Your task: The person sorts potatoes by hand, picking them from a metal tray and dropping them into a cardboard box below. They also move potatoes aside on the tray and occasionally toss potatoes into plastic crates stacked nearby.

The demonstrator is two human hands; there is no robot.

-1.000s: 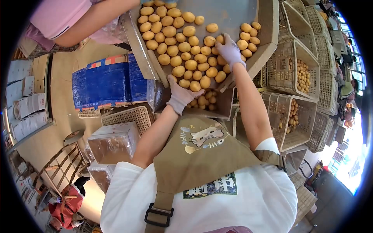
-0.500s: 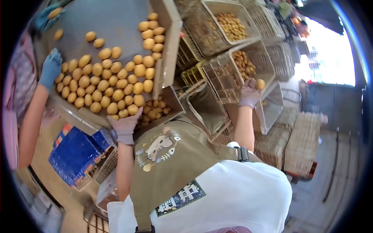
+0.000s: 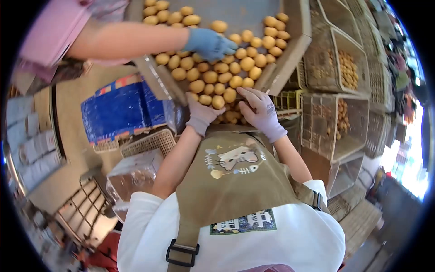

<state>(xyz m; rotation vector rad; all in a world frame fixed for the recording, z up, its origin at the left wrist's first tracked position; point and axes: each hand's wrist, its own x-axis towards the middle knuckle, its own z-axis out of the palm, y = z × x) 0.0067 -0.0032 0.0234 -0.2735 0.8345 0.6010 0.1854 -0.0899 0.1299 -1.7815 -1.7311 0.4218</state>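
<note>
Many yellow-brown, potato-like rounds (image 3: 210, 77) lie on a sloping grey sorting table (image 3: 235, 12), massed towards its narrow mouth. At the mouth's left side, my gloved left hand (image 3: 202, 113) is spread, its thumb beside a potato-like round (image 3: 218, 102). My gloved right hand (image 3: 260, 111) is at the right side, fingers stretched towards the front rounds and thumb apart; nothing shows in its grasp. Between my hands, more rounds (image 3: 232, 114) lie lower down, partly hidden. Another person's blue-gloved hand (image 3: 210, 44) reaches over the table from the left, among the rounds.
Plastic crates (image 3: 333, 102) stand stacked on the right, some holding smaller brownish rounds (image 3: 348, 70). A blue covered box (image 3: 115, 111) is at the left, near a beige basket (image 3: 152, 143) and a clear plastic-wrapped container (image 3: 136, 170). The table has raised side boards (image 3: 286, 50).
My right hand has come from the crates to the table's mouth, and the round by it there is no longer seen in it. My view has turned; the co-worker's hand reaches further across.
</note>
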